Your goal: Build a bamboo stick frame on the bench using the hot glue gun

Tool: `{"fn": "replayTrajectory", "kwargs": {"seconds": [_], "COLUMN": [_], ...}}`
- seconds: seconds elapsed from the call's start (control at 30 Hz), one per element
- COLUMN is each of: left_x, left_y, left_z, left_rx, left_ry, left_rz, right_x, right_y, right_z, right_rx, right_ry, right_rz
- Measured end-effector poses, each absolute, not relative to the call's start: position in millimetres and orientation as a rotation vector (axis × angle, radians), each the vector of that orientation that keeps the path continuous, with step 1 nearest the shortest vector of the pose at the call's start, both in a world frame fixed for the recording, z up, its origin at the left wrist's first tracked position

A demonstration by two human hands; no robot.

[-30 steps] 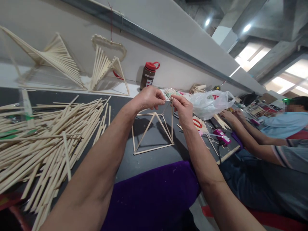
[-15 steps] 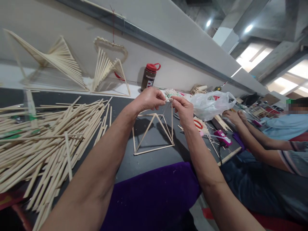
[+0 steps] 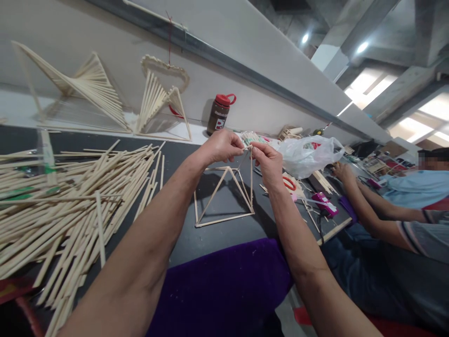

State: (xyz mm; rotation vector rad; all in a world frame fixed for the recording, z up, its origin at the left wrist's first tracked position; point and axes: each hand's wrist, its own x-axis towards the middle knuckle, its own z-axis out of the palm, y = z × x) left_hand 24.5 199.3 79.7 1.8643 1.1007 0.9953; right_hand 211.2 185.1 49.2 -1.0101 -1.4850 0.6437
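Note:
A frame of thin wooden sticks (image 3: 226, 220) stands on the dark table in front of me, with a square base and slanting sticks that meet in peaks. My left hand (image 3: 224, 146) pinches a stick at the frame's raised top corner. Close beside it, my right hand (image 3: 267, 158) pinches the top of the upright stick (image 3: 251, 182) at the same corner. Both hands are closed, their fingertips almost touching. The exact joint between the fingertips is too small to make out.
A big pile of loose sticks (image 3: 87, 201) covers the left side. Twisted stick models (image 3: 84, 86) and a red-capped bottle (image 3: 219, 114) stand along the wall. To the right lie a plastic bag (image 3: 308, 154), orange-handled scissors (image 3: 289, 183) and a purple glue gun (image 3: 324, 204), near a co-worker's hands (image 3: 343, 173).
The view has shifted slightly. My hands stay at the frame's top corner, the left one a touch farther right. The co-worker's hands have moved a little.

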Motion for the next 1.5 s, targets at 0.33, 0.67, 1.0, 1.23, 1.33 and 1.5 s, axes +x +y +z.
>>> {"fn": "replayTrajectory", "kwargs": {"seconds": [0.33,0.67,1.0,1.23,1.33,1.5], "left_x": [25.1,25.3,27.8,27.8,29.7,31.0], "left_y": [200.5,197.4,196.0,193.0,193.3,195.6], "left_z": [78.4,79.5,80.7,82.3,81.8,81.3], "left_rx": [1.874,1.894,1.897,1.899,1.947,2.056], "left_ry": [1.115,1.139,1.145,1.167,1.170,1.170], "left_rz": [0.972,0.977,0.995,0.995,0.979,0.959], "right_x": [209.0,209.9,209.7,208.6,209.8,210.2], "right_y": [184.1,187.5,187.3,186.6,185.6,186.6], "right_z": [49.1,46.2,46.3,47.6,48.8,47.7], "right_rx": [-1.001,-1.007,-0.972,-0.971,-0.985,-0.981], "right_ry": [-1.440,-1.457,-1.470,-1.468,-1.468,-1.479], "right_rz": [0.685,0.663,0.651,0.635,0.622,0.595]}}
